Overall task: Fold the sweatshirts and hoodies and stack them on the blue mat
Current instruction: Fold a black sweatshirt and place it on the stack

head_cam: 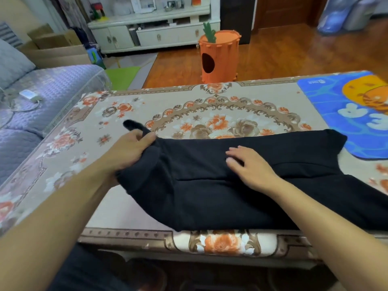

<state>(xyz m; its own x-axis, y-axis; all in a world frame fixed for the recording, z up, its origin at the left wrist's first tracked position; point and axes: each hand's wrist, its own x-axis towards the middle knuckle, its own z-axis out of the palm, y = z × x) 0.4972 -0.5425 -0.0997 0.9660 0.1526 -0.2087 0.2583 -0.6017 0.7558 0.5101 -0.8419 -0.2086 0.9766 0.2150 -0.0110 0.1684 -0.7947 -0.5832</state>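
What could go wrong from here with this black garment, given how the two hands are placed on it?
1. The left hand grips only a bunched end of the black garment; pulling it over may leave a lumpy, uneven fold.
2. The right hand lies flat on the middle; if it lifts early, the cloth could slide.
3. The garment's near edge reaches the table edge and its right side runs out of view, so it might slip off before reaching the blue mat.

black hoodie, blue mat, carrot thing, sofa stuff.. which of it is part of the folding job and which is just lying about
Part of the job: black hoodie, left hand gripping it, right hand flat on it, blue mat.

Lying about: orange carrot house, sofa, white device on it.
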